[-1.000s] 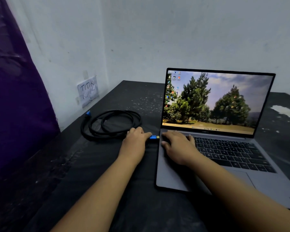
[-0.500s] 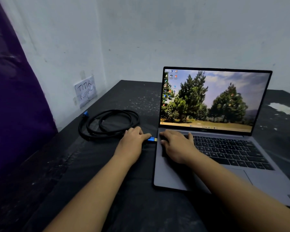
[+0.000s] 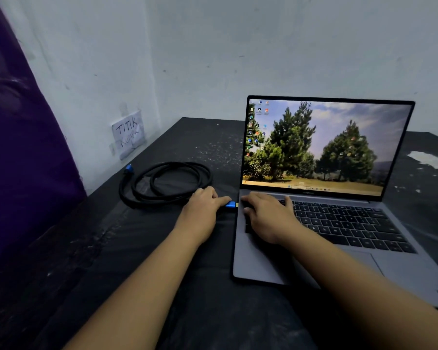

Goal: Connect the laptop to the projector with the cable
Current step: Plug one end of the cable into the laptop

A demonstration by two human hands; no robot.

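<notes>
An open grey laptop [image 3: 260,263] stands on the black table [image 3: 127,248], its screen lit with a picture of trees. My left hand [image 3: 202,210] grips a blue cable plug [image 3: 231,205] whose gold tip meets the laptop's left edge. The black cable [image 3: 162,183] lies coiled behind that hand, and its other blue plug [image 3: 128,169] rests near the wall. My right hand [image 3: 268,215] lies flat on the left end of the keyboard, fingers spread, pressing the laptop down. No projector is in view.
A paper note [image 3: 129,133] with handwriting is stuck low on the white wall at the left. A purple cloth [image 3: 23,147] hangs at the far left. A white smear [image 3: 430,160] marks the table at the far right.
The blue plug in my left hand has moved right, closing the gap to the laptop's left edge. My right hand has stayed on the keyboard.
</notes>
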